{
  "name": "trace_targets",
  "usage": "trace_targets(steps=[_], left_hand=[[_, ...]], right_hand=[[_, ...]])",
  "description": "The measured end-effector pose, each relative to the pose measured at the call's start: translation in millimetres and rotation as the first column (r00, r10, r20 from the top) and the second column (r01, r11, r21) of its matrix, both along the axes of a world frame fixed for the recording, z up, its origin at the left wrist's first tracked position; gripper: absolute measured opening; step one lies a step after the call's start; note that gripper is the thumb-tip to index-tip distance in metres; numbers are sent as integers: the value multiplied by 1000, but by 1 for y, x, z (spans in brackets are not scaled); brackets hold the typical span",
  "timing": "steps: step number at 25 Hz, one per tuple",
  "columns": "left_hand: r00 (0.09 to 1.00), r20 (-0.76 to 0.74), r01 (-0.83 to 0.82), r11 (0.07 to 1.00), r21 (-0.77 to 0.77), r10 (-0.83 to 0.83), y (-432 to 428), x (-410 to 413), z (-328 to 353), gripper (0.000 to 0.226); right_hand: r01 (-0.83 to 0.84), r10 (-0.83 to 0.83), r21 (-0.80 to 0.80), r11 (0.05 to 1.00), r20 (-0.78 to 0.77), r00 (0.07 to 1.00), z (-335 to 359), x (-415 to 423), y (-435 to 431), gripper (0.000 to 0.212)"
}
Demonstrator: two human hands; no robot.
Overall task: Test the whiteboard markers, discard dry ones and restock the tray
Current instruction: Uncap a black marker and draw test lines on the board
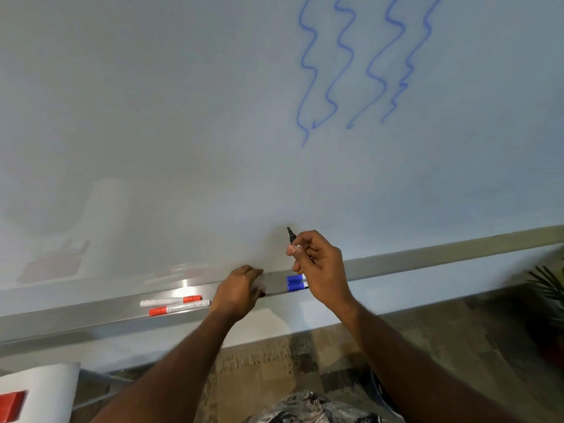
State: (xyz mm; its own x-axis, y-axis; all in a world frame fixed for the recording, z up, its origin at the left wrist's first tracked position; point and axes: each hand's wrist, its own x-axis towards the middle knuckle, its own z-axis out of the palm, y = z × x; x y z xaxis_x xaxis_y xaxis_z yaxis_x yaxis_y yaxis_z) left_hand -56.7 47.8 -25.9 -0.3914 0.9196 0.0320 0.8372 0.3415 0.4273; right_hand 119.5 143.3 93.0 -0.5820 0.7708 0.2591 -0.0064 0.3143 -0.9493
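My right hand (317, 267) pinches an uncapped black marker (291, 235), tip up, just off the whiteboard (183, 117) above the metal tray (91, 312). My left hand (239, 293) rests over the tray with its fingers curled; a small dark thing, perhaps a cap, shows at its fingertips (262, 295). Two red-capped markers (175, 304) lie in the tray left of that hand. Two blue-capped markers (295, 283) lie in the tray, partly hidden behind my right hand. Several blue wavy test lines (351, 62) mark the board at upper right.
A white surface with a red object (12, 406) sits at the bottom left corner. A plant's leaves (549, 288) show at the right edge. Patterned floor lies below the board.
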Motion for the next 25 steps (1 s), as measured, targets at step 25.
trace_targets(steps=[25], left_hand=[[564,-548,276,484,830,618,47,-63,348,63]], right_hand=[[256,71,460,850,-583,810,283,-84,27,16]])
